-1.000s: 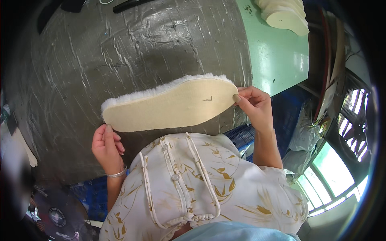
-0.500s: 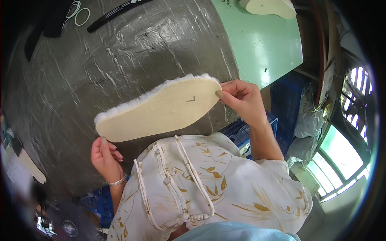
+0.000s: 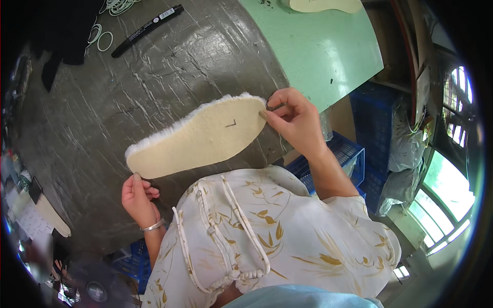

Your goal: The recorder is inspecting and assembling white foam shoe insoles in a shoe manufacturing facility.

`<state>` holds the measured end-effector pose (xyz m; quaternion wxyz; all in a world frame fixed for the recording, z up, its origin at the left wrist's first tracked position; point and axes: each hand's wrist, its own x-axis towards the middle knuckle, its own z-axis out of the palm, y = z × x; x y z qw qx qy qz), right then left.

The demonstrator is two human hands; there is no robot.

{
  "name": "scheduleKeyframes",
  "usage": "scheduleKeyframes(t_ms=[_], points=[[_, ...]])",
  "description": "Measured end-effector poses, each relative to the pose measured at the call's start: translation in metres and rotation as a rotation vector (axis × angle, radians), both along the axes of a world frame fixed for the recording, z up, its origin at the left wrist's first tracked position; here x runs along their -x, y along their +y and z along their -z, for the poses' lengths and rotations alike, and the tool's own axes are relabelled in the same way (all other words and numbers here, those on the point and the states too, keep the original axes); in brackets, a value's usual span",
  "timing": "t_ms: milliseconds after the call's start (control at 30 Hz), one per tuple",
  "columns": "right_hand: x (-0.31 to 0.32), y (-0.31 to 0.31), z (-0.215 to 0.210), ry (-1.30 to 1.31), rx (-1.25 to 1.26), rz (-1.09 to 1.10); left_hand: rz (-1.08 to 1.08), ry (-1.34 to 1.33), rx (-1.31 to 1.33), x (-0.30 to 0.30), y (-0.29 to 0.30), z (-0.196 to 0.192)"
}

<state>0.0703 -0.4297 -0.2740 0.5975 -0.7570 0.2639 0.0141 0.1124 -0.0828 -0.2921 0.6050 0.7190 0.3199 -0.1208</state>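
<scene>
Cream insole (image 3: 197,137) slants lower-left to upper-right.

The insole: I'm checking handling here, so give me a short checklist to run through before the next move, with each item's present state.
1. Right hand pinches one end of the fleece-edged insole: ok.
2. Left hand supports the other end from below: ok.
3. Smooth side with the small mark faces up: ok.
4. Black marker lies apart on the grey tabletop: ok.
5. Fleece underside clean: cannot tell.
</scene>
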Motion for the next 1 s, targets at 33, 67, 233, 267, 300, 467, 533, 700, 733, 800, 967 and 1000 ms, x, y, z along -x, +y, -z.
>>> scheduleKeyframes(t_ms=[33, 67, 233, 267, 300, 467, 533, 700, 733, 800, 967, 1000], points=[[-0.002, 0.0, -0.001, 0.007, -0.007, 0.007, 0.002, -0.001, -0.007, -0.002, 0.0, -0.001], [-0.004, 0.001, -0.004, -0.009, -0.016, 0.006, -0.008, 0.001, -0.027, -0.003, 0.001, -0.003], [-0.011, 0.005, -0.011, -0.074, 0.158, -0.066, -0.093, -0.091, -0.033, 0.01, 0.002, -0.001], [-0.007, 0.002, -0.004, -0.088, 0.147, -0.034, -0.118, -0.062, 0.015, 0.005, -0.005, 0.003], [-0.003, -0.002, 0.007, -0.111, 0.13, -0.021, -0.105, -0.074, 0.034, 0.003, -0.008, 0.007], [0.005, -0.002, 0.006, -0.223, 0.18, -0.073, -0.083, -0.281, -0.149, 0.009, -0.006, 0.0], [0.007, -0.003, 0.007, -0.248, 0.187, -0.103, 0.096, -0.546, -0.494, 0.024, -0.002, 0.0], [0.006, -0.004, 0.002, -0.26, 0.29, -0.155, 0.84, -0.961, -0.72, 0.03, -0.069, -0.042], [0.003, -0.008, 0.011, -0.251, 0.293, -0.169, 0.98, -0.976, -0.675, 0.03, -0.091, -0.042], [-0.003, -0.019, 0.035, -0.297, 0.187, -0.135, 1.239, -1.039, -0.686, 0.029, -0.132, -0.041], [-0.01, -0.02, 0.017, -0.268, -0.211, -0.018, 1.216, -1.161, -0.923, 0.012, -0.165, -0.022], [-0.012, -0.02, 0.022, -0.298, -0.205, -0.027, 1.202, -1.188, -0.892, 0.006, -0.164, -0.022]])
